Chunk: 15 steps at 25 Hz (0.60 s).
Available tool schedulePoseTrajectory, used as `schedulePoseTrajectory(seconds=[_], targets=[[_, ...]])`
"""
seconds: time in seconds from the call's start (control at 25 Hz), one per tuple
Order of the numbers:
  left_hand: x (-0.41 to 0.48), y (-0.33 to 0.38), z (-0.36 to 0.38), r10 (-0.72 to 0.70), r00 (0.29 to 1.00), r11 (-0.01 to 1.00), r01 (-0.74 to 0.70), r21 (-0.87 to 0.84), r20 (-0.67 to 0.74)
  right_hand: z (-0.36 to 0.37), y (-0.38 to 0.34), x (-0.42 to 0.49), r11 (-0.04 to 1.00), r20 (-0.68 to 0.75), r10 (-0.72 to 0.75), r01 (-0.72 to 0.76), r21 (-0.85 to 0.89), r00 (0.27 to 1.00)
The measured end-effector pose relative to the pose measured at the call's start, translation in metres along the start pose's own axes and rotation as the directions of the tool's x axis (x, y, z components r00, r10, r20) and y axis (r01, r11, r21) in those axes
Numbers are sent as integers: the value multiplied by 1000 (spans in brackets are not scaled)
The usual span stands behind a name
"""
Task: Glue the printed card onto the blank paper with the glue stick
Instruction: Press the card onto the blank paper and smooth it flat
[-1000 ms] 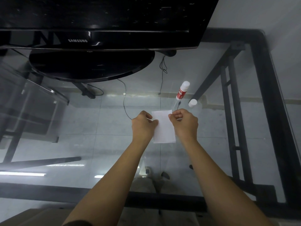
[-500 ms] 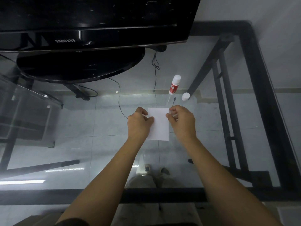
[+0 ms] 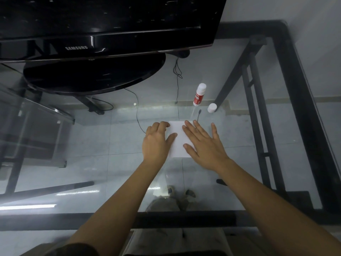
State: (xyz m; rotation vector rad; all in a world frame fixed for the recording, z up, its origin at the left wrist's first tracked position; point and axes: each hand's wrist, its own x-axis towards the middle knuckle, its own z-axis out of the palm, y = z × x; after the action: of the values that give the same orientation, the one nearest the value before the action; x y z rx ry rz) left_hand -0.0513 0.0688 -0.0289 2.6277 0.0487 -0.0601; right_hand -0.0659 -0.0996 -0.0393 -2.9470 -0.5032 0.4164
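Now, in the head view, both hands lie on one white sheet of paper (image 3: 178,143) on the glass table (image 3: 114,137); half a second ago they pinched its upper corners with curled fingers. The right hand (image 3: 204,145) has flattened out, fingers spread wide, palm down across the sheet's right side. The left hand (image 3: 156,141) rests on the left edge with its fingers loosely curled and its thumb laid over the paper. Whether the printed card is under or over this sheet cannot be told; only one white rectangle shows.

One glue stick (image 3: 199,94), white with a red label, stands uncapped beyond the paper, apart from it. One white cap (image 3: 211,108) sits just to the right of it. One black monitor (image 3: 103,23) on a round base (image 3: 92,74) fills the far left of the table, and thin black cables (image 3: 177,71) trail behind it. Two hands, one sheet, one stick, one cap.
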Motion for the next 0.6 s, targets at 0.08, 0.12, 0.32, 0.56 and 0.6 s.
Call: schedulePoseTrajectory(seconds=[0.08, 0.12, 0.32, 0.56, 0.6], targets=[[6, -16, -3, 225, 969, 957, -240, 163, 106, -1, 0, 0, 1000, 14, -7, 8, -14, 1000], [11, -23, -6, 292, 933, 902, -342, 264, 209, -1, 0, 0, 1000, 19, -13, 13, -25, 1000], [19, -44, -18, 441, 732, 680, -650, 339, 519, -3, -2, -1, 998, 19, -18, 19, -63, 1000], [-13, -61, -25, 499, 617, 610, -749, 259, 609, -5, -1, -1, 997, 30, -26, 28, -74, 999], [-17, -63, -26, 522, 596, 597, -766, 237, 610, -5, -1, 0, 997, 30, -27, 29, -69, 999]])
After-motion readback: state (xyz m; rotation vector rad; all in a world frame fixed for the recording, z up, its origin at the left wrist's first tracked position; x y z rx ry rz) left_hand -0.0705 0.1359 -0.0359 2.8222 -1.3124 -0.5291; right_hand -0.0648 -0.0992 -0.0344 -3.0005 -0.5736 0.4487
